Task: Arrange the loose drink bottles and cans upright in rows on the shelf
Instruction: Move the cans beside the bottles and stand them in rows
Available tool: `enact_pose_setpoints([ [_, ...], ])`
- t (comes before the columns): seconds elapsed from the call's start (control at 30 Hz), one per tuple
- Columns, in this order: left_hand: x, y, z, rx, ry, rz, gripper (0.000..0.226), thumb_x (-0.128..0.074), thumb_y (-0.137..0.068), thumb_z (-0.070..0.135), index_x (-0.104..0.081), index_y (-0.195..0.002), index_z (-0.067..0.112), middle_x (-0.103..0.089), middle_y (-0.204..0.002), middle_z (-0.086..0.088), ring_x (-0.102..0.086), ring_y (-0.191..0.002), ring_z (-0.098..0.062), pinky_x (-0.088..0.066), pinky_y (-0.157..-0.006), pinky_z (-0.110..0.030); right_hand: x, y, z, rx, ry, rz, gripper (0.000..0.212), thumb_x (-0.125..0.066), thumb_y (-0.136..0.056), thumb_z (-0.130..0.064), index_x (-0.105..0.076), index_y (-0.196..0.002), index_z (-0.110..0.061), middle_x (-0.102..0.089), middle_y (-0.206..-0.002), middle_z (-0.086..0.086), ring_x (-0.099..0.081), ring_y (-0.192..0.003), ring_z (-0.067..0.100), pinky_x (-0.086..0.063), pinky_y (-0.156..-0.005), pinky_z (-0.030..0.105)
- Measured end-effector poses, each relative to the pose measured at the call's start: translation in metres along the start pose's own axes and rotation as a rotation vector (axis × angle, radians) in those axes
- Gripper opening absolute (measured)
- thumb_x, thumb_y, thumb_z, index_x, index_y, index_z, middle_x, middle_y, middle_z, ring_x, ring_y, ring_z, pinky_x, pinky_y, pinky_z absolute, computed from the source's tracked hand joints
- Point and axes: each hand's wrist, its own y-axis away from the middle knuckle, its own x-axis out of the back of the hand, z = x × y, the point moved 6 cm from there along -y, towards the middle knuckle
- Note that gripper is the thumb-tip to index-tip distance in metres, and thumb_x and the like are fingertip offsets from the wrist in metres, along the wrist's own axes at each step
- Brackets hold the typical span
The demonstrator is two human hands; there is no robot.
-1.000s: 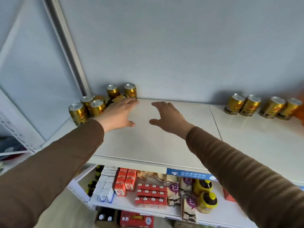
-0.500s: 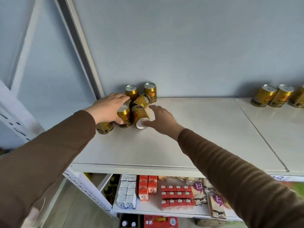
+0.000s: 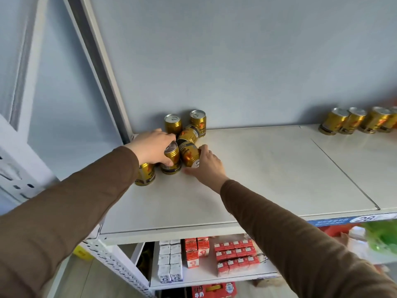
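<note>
Several gold drink cans cluster at the back left of the white shelf (image 3: 257,190). My left hand (image 3: 152,147) is wrapped around an upright gold can (image 3: 171,160). My right hand (image 3: 207,166) grips a gold can lying on its side (image 3: 189,152), its silver end toward me. Another tipped can (image 3: 189,133) lies just behind it. Two upright cans (image 3: 173,123) (image 3: 198,121) stand against the back wall. One more upright can (image 3: 146,174) stands under my left wrist, partly hidden by it.
A row of several gold cans (image 3: 356,121) stands at the shelf's far right against the wall. A metal upright (image 3: 103,67) rises left of the cluster. The lower shelf holds red cartons (image 3: 234,254) and white cartons (image 3: 169,261). A blurred green object (image 3: 380,237) is at lower right.
Both hands have closed in on the can cluster: the left now grasps an upright can and the right has taken hold of the lying can. The view shifted left.
</note>
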Motion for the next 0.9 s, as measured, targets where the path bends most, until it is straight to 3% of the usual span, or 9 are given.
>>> enact_pose_setpoints([
  [0.13,0.000,-0.001,-0.001,-0.030,0.063,-0.016,0.074,-0.079,-0.073,0.057,-0.045,-0.134,0.032,-0.054,-0.129,0.000,-0.049,-0.116,-0.022,-0.037,-0.068,-0.032,0.011,-0.002,0.007,-0.005,-0.049,-0.012,0.069,-0.078,-0.075,-0.048,-0.034,-0.117,-0.017,-0.059,-0.103,0.004,-0.055,-0.085,0.024,-0.040,-0.071,0.031],
  [0.3,-0.002,-0.007,0.003,-0.064,0.176,-0.035,0.076,-0.085,-0.073,0.043,-0.044,-0.136,0.036,-0.049,-0.131,0.000,-0.041,-0.101,-0.014,-0.037,-0.072,-0.030,0.042,-0.009,0.018,0.019,-0.069,-0.043,0.070,-0.083,-0.069,-0.044,-0.041,-0.120,-0.020,-0.056,-0.095,-0.004,-0.053,-0.078,0.017,-0.035,-0.056,0.024],
  [0.4,-0.004,-0.012,0.008,-0.089,0.258,-0.057,0.076,-0.086,-0.074,0.032,-0.043,-0.137,0.035,-0.050,-0.136,0.002,-0.041,-0.106,-0.013,-0.041,-0.080,-0.029,0.059,-0.014,0.023,0.040,-0.094,-0.050,0.069,-0.083,-0.068,-0.044,-0.049,-0.125,-0.026,-0.058,-0.103,-0.002,-0.055,-0.087,0.020,-0.043,-0.060,0.025],
  [0.53,-0.008,-0.015,0.014,-0.087,0.391,-0.090,0.084,-0.085,-0.076,0.023,-0.037,-0.144,0.035,-0.044,-0.148,0.006,-0.048,-0.128,-0.021,-0.048,-0.091,-0.032,0.071,-0.019,0.029,0.050,-0.080,-0.090,0.063,-0.080,-0.072,-0.036,-0.050,-0.127,-0.029,-0.059,-0.116,0.001,-0.055,-0.097,0.022,-0.055,-0.081,0.037],
  [0.67,-0.009,-0.021,0.020,-0.070,0.446,-0.075,0.080,-0.084,-0.078,0.021,-0.037,-0.142,0.033,-0.043,-0.141,0.006,-0.048,-0.125,-0.021,-0.041,-0.082,-0.027,0.075,-0.021,0.031,0.043,-0.114,-0.131,0.062,-0.076,-0.074,-0.030,-0.045,-0.128,-0.034,-0.057,-0.114,0.000,-0.058,-0.095,0.023,-0.058,-0.077,0.039],
  [0.9,-0.033,-0.021,0.028,0.058,0.741,-0.060,0.082,-0.085,-0.077,0.019,-0.036,-0.139,0.042,-0.040,-0.148,-0.002,-0.048,-0.126,-0.025,-0.050,-0.094,-0.036,0.064,-0.026,0.030,0.000,-0.254,-0.170,0.057,-0.069,-0.076,-0.019,-0.046,-0.126,-0.034,-0.055,-0.117,0.009,-0.060,-0.096,0.033,-0.057,-0.079,0.051],
])
